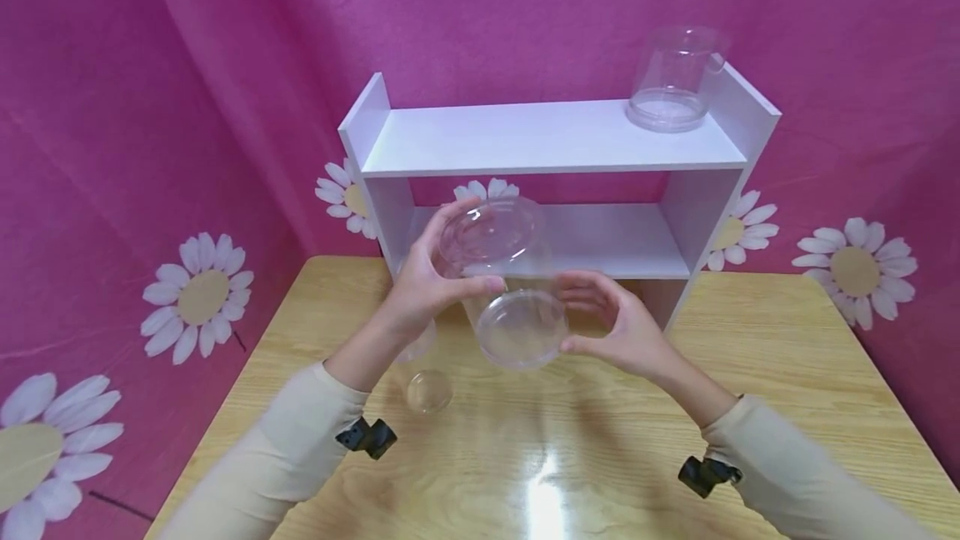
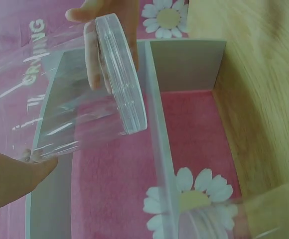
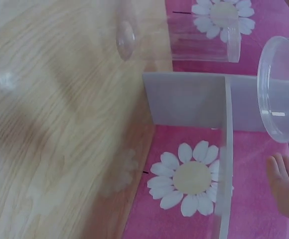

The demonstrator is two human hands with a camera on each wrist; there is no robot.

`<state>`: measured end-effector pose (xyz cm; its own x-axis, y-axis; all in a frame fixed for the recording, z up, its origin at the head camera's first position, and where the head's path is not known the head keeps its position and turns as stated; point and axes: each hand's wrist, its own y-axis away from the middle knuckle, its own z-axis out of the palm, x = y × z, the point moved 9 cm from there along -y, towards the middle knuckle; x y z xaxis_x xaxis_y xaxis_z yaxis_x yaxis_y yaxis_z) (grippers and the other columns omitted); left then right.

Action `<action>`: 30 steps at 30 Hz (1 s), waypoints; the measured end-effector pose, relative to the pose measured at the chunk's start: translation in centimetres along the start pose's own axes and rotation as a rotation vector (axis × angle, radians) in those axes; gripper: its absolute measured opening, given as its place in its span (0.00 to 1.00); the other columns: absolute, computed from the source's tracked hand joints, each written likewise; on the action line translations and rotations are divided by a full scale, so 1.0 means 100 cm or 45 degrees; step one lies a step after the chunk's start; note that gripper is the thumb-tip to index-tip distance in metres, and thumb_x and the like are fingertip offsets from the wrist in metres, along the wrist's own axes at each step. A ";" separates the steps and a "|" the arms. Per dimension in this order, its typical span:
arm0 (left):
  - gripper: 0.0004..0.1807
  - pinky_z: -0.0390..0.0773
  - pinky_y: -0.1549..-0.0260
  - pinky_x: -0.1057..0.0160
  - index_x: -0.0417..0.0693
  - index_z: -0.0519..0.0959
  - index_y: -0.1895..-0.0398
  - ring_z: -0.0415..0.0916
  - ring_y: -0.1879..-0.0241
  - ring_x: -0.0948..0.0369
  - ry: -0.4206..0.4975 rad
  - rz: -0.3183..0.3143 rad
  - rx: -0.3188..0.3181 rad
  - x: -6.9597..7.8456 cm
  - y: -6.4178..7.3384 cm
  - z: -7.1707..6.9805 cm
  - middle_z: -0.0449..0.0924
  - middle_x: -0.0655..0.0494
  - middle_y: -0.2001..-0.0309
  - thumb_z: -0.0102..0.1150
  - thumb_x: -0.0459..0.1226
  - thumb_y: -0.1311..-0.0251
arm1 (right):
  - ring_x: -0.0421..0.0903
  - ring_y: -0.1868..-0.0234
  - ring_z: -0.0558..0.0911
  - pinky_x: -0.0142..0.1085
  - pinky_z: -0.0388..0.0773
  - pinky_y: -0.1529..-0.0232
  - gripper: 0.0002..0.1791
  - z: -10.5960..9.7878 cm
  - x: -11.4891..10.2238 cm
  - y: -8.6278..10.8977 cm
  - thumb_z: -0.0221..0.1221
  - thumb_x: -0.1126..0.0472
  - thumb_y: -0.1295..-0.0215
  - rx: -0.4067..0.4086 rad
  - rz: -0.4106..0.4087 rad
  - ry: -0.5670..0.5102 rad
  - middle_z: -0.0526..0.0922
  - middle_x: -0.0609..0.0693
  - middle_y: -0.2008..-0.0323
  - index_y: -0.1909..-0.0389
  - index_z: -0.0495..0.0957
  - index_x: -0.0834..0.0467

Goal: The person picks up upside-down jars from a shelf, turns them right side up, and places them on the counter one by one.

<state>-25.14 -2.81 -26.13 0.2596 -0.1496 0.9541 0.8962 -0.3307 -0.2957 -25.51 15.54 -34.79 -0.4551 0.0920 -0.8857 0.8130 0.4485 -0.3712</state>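
My left hand (image 1: pixel 431 269) grips a large clear plastic jar (image 1: pixel 480 273) by its side, thumb in front, fingers behind the upper end. The jar tilts in the air before the white shelf, its thick ribbed end (image 2: pixel 122 74) facing down. Beside that lower end is my right hand (image 1: pixel 618 323), fingers and thumb spread in a loose curve close to the rim. In the right wrist view, the fingertips (image 3: pixel 279 167) show apart from the jar. Another clear container (image 3: pixel 184 42) stands on the table at the left, partly behind my left wrist in the head view.
The white two-tier shelf (image 1: pixel 517 140) stands at the back of the wooden table (image 1: pixel 780 357). A clear jar (image 1: pixel 667 111) sits on its top board at the right end, against the side panel. Pink cloth (image 1: pixel 225 90) with daisies hangs close behind and at both sides.
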 end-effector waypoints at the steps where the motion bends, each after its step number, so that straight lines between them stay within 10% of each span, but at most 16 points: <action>1: 0.62 0.72 0.38 0.70 0.43 0.55 0.29 0.68 0.37 0.60 0.009 -0.005 -0.003 -0.001 0.000 0.002 0.63 0.42 0.31 0.81 0.48 0.68 | 0.29 0.44 0.76 0.23 0.74 0.41 0.44 0.001 0.000 0.000 0.72 0.72 0.57 0.002 -0.002 -0.002 0.72 0.67 0.40 0.36 0.64 0.68; 16: 0.64 0.66 0.31 0.53 0.48 0.55 0.29 0.63 0.31 0.50 -0.037 -0.010 -0.031 -0.008 -0.001 0.021 0.63 0.46 0.30 0.80 0.57 0.72 | 0.28 0.36 0.69 0.22 0.68 0.37 0.59 0.019 0.004 0.005 0.76 0.69 0.62 -0.074 0.035 -0.138 0.63 0.60 0.30 0.28 0.54 0.60; 30: 0.71 0.53 0.25 0.56 0.39 0.46 0.26 0.49 0.25 0.48 -0.013 0.023 -0.077 -0.017 0.000 0.004 0.50 0.41 0.25 0.75 0.60 0.70 | 0.43 0.45 0.77 0.32 0.77 0.46 0.49 0.004 0.015 0.012 0.79 0.58 0.66 0.111 0.209 0.303 0.78 0.53 0.40 0.36 0.69 0.54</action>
<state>-25.43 -2.23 -27.73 0.2796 -0.1464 0.9489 0.8680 -0.3838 -0.3150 -25.11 15.84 -36.66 -0.3787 0.3671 -0.8496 0.9064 0.3330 -0.2601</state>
